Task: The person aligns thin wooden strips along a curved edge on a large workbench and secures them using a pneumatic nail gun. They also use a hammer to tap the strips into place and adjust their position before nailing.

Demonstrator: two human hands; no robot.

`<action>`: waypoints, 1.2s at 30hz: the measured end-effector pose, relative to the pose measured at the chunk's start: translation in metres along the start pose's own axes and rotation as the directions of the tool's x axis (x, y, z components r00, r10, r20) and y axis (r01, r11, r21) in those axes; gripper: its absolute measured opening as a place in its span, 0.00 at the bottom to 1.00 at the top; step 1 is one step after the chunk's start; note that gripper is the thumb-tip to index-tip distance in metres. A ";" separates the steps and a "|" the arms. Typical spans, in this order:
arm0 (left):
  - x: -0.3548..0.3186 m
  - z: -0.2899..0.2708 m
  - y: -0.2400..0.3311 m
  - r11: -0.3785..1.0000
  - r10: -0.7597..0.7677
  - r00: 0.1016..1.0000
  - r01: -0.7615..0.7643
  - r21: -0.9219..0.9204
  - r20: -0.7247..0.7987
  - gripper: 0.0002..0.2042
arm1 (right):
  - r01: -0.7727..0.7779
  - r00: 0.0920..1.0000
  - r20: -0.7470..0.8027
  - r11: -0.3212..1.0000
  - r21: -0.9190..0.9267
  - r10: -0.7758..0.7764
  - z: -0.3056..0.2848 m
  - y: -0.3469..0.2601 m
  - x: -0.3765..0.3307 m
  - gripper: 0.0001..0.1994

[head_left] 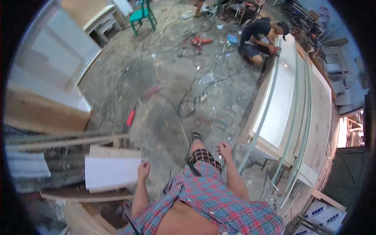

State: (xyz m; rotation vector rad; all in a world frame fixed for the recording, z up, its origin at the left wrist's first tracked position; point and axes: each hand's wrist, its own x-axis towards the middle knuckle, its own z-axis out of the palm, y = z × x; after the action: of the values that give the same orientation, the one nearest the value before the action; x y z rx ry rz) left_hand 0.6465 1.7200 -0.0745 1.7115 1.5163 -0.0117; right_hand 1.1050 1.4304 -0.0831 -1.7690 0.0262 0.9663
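My left hand (144, 170) hangs beside a white sheet (111, 172) that lies on boards at the lower left. Its fingers are curled in, and nothing shows in them. My right hand (224, 151) is held out in front of my right side, above the concrete floor (164, 129). Its fingers are loosely bent and a little apart, with nothing visible in them. To its right stands a long workbench (250, 137) bearing a white panel (278, 113) and several long, thin greenish strips (299, 156).
A person (254, 37) in dark clothes crouches at the bench's far end, a hand on a tool. Cords (184, 105) trail over the floor, near a red-handled tool (131, 117) and orange tools (199, 42). A green chair (141, 15) and white cabinet panels (55, 47) stand farther left.
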 end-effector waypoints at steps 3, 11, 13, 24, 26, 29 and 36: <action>0.063 0.027 0.058 0.995 0.070 0.996 -0.065 -0.078 0.056 0.18 | 0.042 0.998 -0.044 0.975 -0.217 -0.053 -0.001 0.015 0.095 0.13; 0.181 0.040 0.173 0.985 -0.094 0.990 0.108 -0.136 0.107 0.13 | -0.122 0.956 0.033 0.499 -0.858 0.291 -0.004 -0.007 0.236 0.21; 0.238 0.034 0.208 0.951 0.051 0.995 -0.075 -0.299 -0.086 0.12 | -0.049 0.980 0.060 0.514 -0.856 0.192 0.007 -0.061 0.283 0.23; 0.601 -0.007 0.322 0.990 0.091 0.941 -0.120 0.070 0.327 0.16 | 0.101 0.971 -0.174 0.941 -0.323 -0.164 0.159 -0.424 0.545 0.15; 0.673 -0.057 0.321 0.916 0.250 0.892 -0.344 0.208 0.376 0.17 | 0.114 0.976 -0.156 0.969 -0.221 -0.151 0.226 -0.461 0.579 0.15; 0.755 -0.071 0.449 0.953 0.178 0.865 -0.270 0.135 0.470 0.20 | -0.107 0.950 -0.310 0.886 -0.451 -0.043 0.194 -0.375 0.602 0.18; 0.912 -0.230 0.645 0.916 0.243 0.969 -0.242 -0.319 -0.038 0.11 | -0.169 0.974 -0.221 0.823 -0.542 0.055 0.265 -0.461 0.599 0.25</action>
State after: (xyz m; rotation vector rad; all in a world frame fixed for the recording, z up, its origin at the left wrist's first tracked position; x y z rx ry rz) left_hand 1.3130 2.6434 -0.0252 1.6172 1.2154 0.3467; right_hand 1.5576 2.0900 -0.1164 -2.4299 -0.0310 0.9364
